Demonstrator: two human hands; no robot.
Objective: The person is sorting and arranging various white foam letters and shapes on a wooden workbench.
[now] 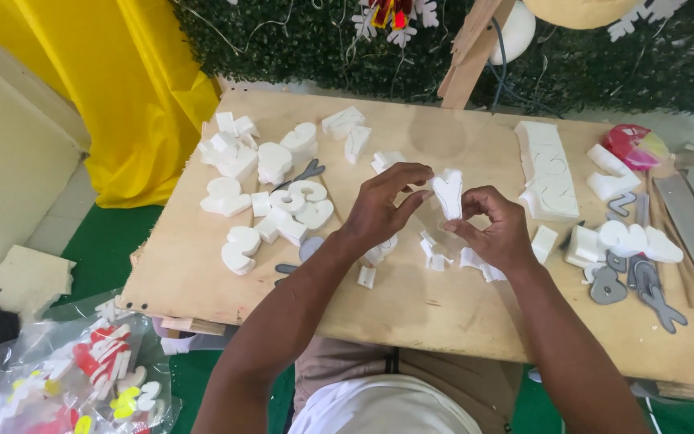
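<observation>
Both my hands hold a white foam cut-out shape (448, 193) upright above the middle of a plywood tabletop (411, 309). My left hand (383, 205) pinches its left edge with fingers and thumb. My right hand (496, 225) grips its right and lower edge. Small white foam offcuts (437, 255) lie on the board just below my hands.
Several white foam letters (271, 189) are heaped at the left, and more foam letters with grey templates (632, 265) sit at the right. A long foam strip (549, 169) lies at the back right. A plastic bag of coloured shapes (90, 378) rests on the green floor. Yellow cloth (134, 88) hangs at the left.
</observation>
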